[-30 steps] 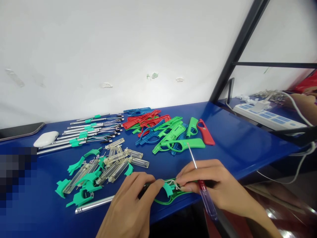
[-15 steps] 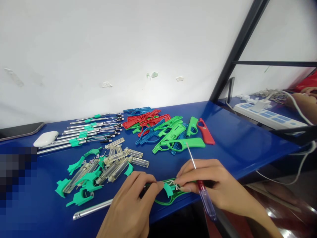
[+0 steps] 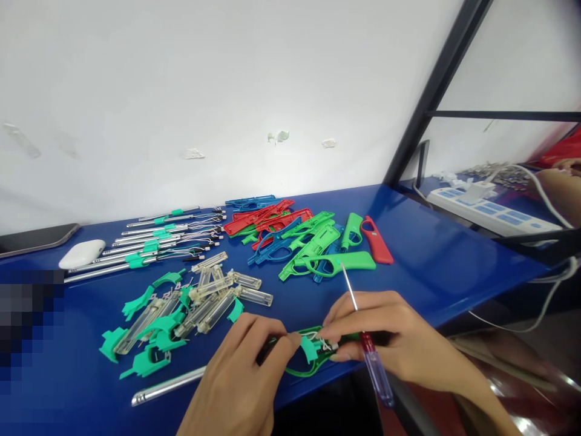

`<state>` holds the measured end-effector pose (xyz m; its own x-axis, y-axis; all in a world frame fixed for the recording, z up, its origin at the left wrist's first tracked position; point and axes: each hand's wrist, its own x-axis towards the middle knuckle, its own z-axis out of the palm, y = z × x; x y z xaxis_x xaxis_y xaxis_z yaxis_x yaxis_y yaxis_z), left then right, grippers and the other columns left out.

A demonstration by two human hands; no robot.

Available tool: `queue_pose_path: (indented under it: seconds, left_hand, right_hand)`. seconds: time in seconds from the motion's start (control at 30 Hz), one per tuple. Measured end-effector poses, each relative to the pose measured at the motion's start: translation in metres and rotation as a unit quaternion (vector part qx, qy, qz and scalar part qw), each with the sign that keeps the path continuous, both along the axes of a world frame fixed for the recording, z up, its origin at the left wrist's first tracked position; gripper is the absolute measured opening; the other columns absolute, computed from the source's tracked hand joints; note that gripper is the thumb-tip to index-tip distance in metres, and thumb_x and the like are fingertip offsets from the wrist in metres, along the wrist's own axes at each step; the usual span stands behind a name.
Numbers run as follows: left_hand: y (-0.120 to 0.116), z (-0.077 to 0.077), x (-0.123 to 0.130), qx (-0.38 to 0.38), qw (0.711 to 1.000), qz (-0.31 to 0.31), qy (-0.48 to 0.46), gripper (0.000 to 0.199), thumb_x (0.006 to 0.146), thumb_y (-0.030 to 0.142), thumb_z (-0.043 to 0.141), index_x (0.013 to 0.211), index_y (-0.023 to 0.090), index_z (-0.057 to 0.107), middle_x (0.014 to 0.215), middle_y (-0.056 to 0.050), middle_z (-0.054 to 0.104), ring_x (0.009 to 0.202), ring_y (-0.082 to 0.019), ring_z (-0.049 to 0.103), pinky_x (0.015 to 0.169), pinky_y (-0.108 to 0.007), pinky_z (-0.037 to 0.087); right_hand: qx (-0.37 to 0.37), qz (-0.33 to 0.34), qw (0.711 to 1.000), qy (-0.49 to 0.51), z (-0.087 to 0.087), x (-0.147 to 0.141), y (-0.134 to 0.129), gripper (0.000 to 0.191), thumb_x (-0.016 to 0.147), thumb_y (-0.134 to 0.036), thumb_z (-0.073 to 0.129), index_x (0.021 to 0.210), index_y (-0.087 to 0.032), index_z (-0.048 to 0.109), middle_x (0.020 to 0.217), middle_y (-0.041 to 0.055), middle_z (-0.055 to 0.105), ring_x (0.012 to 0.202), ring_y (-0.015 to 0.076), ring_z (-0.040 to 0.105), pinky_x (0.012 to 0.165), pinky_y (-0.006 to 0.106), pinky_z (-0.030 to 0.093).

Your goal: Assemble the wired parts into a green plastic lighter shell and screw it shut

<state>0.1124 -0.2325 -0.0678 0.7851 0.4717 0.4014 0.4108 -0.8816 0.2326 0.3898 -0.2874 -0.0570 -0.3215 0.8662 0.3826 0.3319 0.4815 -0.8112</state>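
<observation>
A green lighter shell (image 3: 302, 370) lies open at the table's front edge, with a teal clip (image 3: 310, 349) and white wires (image 3: 324, 344) inside it. My left hand (image 3: 247, 369) is closed on the shell's left part, where a silver tube (image 3: 170, 386) sticks out to the left from under it. My right hand (image 3: 381, 339) pinches at the wires and the shell's right part. A screwdriver (image 3: 376, 369) with a red and clear purple handle is also held across its fingers, its tip pointing up and away.
Metal rods with wires (image 3: 136, 260), teal clips (image 3: 149, 361), clear fuel tanks (image 3: 218, 312) and coloured shells (image 3: 318, 245) lie across the blue table (image 3: 431, 254). A white case (image 3: 82, 254) and a phone (image 3: 39, 240) are at left; a power strip (image 3: 490, 212) and another person's arm (image 3: 556, 188) at right.
My right thumb has shifted slightly down and left from the wires, and a small white piece now shows between the fingers. My left hand has hardly moved.
</observation>
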Motion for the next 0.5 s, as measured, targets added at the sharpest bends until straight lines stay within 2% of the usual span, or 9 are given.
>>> queue_pose_path:
  seconds: [0.23,0.5]
  left_hand:
    - [-0.0016,0.0005,0.0017,0.016,1.000,0.000,-0.012,0.047,0.098,-0.004,0.043,0.130,0.022,0.065,0.111,-0.005,0.068,0.097,-0.018,0.062,0.080,-0.027,0.060]
    - [0.0000,-0.0009,0.0015,0.021,1.000,0.003,-0.014,0.054,0.095,-0.008,0.043,0.136,0.023,0.063,0.118,-0.006,0.069,0.104,-0.019,0.061,0.089,-0.028,0.060]
  right_hand:
    - [0.010,-0.003,1.000,-0.002,0.0010,-0.0021,-0.0001,0.028,0.094,-0.019,0.085,0.121,-0.030,0.085,0.099,0.0035,0.082,0.093,0.0160,0.079,0.082,0.023,0.062]
    - [0.020,-0.003,1.000,-0.008,0.0004,-0.0015,-0.0012,0.029,0.095,-0.019,0.084,0.121,-0.030,0.085,0.100,0.0035,0.082,0.094,0.0157,0.079,0.083,0.023,0.063]
